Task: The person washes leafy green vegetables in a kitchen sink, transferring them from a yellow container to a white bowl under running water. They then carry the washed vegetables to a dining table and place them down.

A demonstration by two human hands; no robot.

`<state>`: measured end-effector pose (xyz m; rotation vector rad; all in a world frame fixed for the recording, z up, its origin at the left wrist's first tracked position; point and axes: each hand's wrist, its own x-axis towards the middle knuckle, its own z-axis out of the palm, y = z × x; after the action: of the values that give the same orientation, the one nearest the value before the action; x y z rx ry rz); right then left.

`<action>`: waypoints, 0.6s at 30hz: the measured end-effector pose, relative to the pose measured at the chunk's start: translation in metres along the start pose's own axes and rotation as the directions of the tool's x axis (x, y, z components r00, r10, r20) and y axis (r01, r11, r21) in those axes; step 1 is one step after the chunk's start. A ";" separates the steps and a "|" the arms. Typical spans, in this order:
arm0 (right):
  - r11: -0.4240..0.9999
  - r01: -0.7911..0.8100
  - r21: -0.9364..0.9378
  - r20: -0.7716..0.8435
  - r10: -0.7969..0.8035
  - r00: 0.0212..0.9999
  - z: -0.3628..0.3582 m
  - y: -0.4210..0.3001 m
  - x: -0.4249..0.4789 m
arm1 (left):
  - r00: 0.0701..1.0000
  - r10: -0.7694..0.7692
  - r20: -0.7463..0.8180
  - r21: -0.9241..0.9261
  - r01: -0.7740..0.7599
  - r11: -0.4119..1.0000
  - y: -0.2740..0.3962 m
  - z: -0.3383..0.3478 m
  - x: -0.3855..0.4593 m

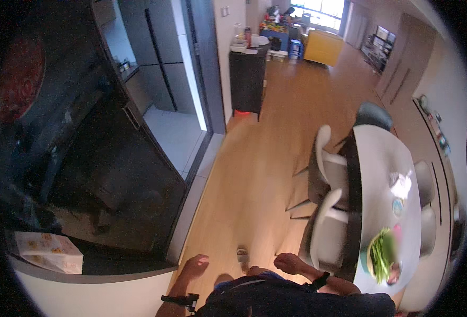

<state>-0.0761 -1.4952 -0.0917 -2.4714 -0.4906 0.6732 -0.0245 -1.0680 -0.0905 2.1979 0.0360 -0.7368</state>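
My left hand (pixel 195 265) hangs over the wood floor, with its fingers loosely curled and no thing showing in it. A similar loose curl shapes my right hand (pixel 290 263), near the back of a pale chair (pixel 329 237); nothing shows in it either. Both wrists wear dark bands. To my right, on a long white table (pixel 380 170), long green vegetables (pixel 380 255) lie in a round basket or bowl (pixel 369 259). Farther along the table are a small round container (pixel 397 207) and crumpled white paper or plastic (pixel 400 185).
A dark glass sliding door (pixel 110 178) stands at left beside a doorway with pale floor tiles (pixel 174 130). A printed paper bag (pixel 49 252) rests on a ledge. Ahead are a black cabinet (pixel 247 83), a yellow sofa (pixel 323 46) and a person (pixel 288 15) near the window.
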 end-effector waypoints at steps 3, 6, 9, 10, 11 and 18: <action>0.991 0.086 0.101 -0.004 -0.086 0.996 -0.074 -0.024 0.070 | 0.997 0.003 -0.076 0.107 0.005 0.994 -0.081 -0.027 0.054; 0.958 0.187 0.217 -0.069 -0.176 0.982 -0.118 -0.006 0.154 | 0.983 -0.142 -0.114 -0.089 0.132 0.987 -0.104 -0.051 0.093; 0.925 0.171 0.339 -0.096 -0.147 0.984 -0.153 0.030 0.238 | 0.983 -0.179 -0.044 -0.098 0.174 0.980 -0.040 -0.108 0.156; 0.913 0.148 0.381 -0.084 -0.125 0.989 -0.159 0.044 0.264 | 0.987 -0.155 -0.048 -0.125 0.148 0.981 -0.036 -0.121 0.180; 0.902 0.167 0.399 -0.076 -0.149 0.986 -0.164 0.050 0.300 | 0.989 -0.094 -0.113 -0.171 0.074 0.983 -0.066 -0.129 0.209; 0.621 -0.471 0.627 0.218 0.440 0.871 -0.230 0.148 0.404 | 0.992 0.089 -0.085 0.038 -0.086 0.996 0.026 -0.213 0.427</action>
<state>0.4074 -1.5161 -0.1516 -1.8661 0.3654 0.9084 0.4417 -1.0248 -0.1852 2.2482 -0.0293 -0.5978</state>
